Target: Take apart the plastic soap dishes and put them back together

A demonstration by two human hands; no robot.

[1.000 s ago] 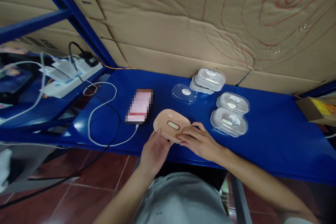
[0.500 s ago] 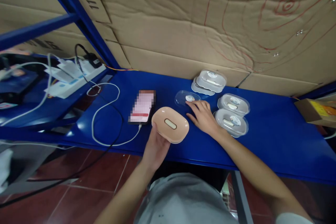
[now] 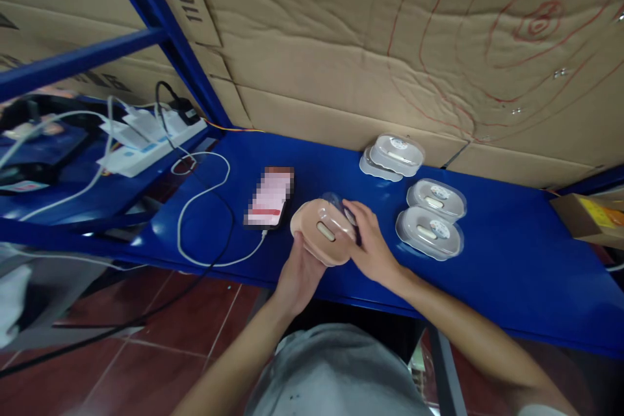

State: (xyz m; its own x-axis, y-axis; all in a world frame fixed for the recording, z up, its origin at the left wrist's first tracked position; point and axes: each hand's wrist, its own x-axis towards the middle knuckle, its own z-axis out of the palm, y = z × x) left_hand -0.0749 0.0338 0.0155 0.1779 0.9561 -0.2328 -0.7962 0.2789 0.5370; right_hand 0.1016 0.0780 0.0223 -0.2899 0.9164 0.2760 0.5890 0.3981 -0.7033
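Observation:
My left hand (image 3: 303, 276) is closed around the near left side of a peach-coloured oval soap dish (image 3: 305, 224), which has a pale raised oblong in its middle. In my right hand (image 3: 370, 244) is a clear plastic lid (image 3: 336, 208), held by its right edge over the dish. The lid is tilted and covers much of the dish's top; whether its rim is seated I cannot tell. To the right, two lidded grey dishes (image 3: 429, 233) with round stickers lie on the blue table.
More grey lidded dishes (image 3: 397, 155) are stacked at the back against the cardboard wall (image 3: 312, 65). A phone (image 3: 270, 198) with a white charging cable (image 3: 180, 227) lies left of my hands. At far left is a power strip (image 3: 151, 146); at far right, a cardboard box (image 3: 578, 218).
My right hand has lifted the clear lid from the table and brought it left over the peach dish. My left hand still holds the dish. The view has shifted slightly.

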